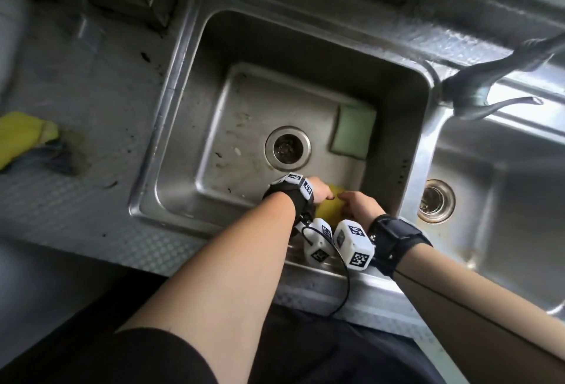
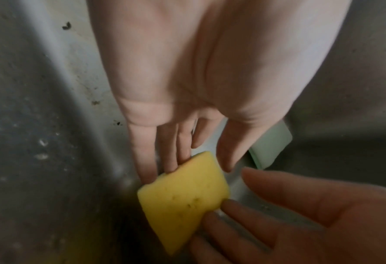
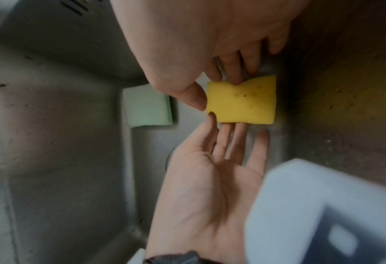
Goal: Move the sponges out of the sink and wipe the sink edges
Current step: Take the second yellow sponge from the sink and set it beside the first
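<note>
Our left hand (image 1: 319,192) and right hand (image 1: 360,204), both with fingers extended, touch the yellow sponge (image 2: 183,192) between them at the sink's (image 1: 171,114) near wall; neither grips yet. The green sponge (image 1: 353,131) lies farther right.

Left of the hands a patterned steel counter (image 1: 91,200) carries a yellow-and-blue cloth (image 1: 30,142); right, a second basin (image 1: 504,169) gleams.

Right hand (image 3: 210,44) fingers (image 3: 237,75) touching yellow sponge (image 3: 241,101); left hand (image 3: 210,187) beneath.
</note>
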{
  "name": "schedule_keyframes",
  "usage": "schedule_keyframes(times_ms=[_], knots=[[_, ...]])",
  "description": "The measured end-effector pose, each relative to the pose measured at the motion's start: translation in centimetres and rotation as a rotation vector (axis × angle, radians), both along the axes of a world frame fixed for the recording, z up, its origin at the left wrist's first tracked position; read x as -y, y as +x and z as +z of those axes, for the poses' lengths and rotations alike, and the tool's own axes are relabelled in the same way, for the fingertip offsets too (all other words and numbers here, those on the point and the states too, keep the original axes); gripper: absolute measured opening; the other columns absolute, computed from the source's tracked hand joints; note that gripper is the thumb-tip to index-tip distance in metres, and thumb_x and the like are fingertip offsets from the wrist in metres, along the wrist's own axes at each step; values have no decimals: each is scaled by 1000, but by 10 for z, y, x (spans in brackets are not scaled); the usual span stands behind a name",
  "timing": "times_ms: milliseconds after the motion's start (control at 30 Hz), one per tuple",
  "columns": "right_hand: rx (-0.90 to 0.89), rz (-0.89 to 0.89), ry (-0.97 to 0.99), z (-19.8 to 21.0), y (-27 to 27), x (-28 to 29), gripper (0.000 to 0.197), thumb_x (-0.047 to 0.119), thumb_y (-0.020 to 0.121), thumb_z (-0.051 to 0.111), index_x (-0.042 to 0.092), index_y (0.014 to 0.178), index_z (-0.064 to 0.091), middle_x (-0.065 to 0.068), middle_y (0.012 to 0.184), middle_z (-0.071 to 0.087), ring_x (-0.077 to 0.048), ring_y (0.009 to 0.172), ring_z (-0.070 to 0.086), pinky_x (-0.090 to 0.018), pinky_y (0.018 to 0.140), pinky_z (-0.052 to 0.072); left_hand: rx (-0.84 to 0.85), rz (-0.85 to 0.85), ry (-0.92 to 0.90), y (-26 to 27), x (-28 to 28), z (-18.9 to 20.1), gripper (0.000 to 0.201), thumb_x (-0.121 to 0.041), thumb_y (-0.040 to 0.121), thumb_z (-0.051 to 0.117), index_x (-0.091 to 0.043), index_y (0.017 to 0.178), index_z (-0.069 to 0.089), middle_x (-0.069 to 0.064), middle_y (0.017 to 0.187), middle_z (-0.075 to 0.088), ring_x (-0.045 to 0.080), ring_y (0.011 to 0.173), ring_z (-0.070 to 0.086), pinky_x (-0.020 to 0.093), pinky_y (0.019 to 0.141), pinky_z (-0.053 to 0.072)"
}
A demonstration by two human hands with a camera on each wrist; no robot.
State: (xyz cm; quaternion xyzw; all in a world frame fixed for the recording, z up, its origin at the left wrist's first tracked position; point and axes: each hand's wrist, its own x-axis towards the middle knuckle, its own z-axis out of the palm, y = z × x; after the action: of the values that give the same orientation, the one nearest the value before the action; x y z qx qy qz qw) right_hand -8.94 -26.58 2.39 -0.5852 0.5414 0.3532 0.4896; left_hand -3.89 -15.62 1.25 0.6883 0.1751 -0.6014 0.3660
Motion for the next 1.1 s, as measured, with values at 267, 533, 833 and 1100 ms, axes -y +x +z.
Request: schedule_keyframes(times_ms=[267, 533, 833, 1100], knots=[[246, -28, 88, 25, 18, -3, 35, 1, 86, 60, 21, 115, 59, -10, 73, 61, -13, 43, 58, -20, 38, 44, 78, 400, -86, 7, -23, 29, 30, -13, 93, 56, -7, 122, 59, 9, 105, 58, 24, 96, 55, 34, 67, 52], [383, -104, 208, 58, 51, -44, 35, -11, 83, 60, 8, 112, 58, -14, 74, 64, -14, 40, 64, -21, 41, 51, 223, 703, -128, 20, -53, 64, 37, 5, 87, 59, 4, 124, 57, 10, 100, 60, 25, 88, 59, 43, 82, 54], [428, -63, 318, 84, 71, -91, 14, -14, 84, 55, -2, 88, 62, -5, 45, 66, -14, 37, 63, -19, 40, 51, 333, 743, -34, 33, -101, 90, 33, 13, 79, 65, 7, 111, 65, 23, 112, 68, 32, 88, 64, 47, 86, 55], [468, 315, 327, 119, 99, -110, 27, -6, 85, 59, 1, 111, 63, -16, 87, 67, -12, 44, 66, -19, 41, 49, 423, 786, -75, 27, -139, 119, 41, -14, 80, 70, -21, 119, 58, 7, 108, 63, 32, 95, 69, 44, 62, 62]])
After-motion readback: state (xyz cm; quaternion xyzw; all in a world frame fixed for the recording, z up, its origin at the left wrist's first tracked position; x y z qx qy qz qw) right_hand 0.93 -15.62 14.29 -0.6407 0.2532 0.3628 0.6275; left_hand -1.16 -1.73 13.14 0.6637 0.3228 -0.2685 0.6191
